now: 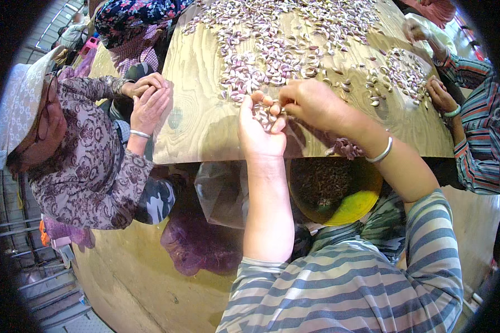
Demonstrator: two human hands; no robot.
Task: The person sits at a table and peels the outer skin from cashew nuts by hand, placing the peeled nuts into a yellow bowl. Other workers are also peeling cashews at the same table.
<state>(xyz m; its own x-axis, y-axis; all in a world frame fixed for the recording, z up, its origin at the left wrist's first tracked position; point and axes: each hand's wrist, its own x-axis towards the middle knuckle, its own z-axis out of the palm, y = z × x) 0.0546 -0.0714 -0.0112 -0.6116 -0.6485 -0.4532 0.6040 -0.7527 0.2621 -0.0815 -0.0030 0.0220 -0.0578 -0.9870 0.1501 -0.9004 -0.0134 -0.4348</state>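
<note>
My left hand [264, 139] is palm up and cupped over the table's near edge, with several pale garlic cloves [263, 116] lying in it. Its fingers curl around them. My right hand [316, 102] comes in from the right, its thumb and fingers pinched together beside the left fingertips. Whatever may be between those fingers is hidden. Just beyond both hands, a broad spread of white and purple garlic cloves [271, 50] covers much of the wooden table [196, 133]. Some loose cloves [343, 85] lie to the right of my right hand.
Purple garlic skins [346, 148] sit at the near edge. Below it are a yellow basin [356, 210] of dark scraps, a grey bag [221, 189] and a purple mesh sack [196, 245]. Co-workers' hands [150, 104] at left and a hand [439, 95] near a smaller clove pile [406, 75] flank the table.
</note>
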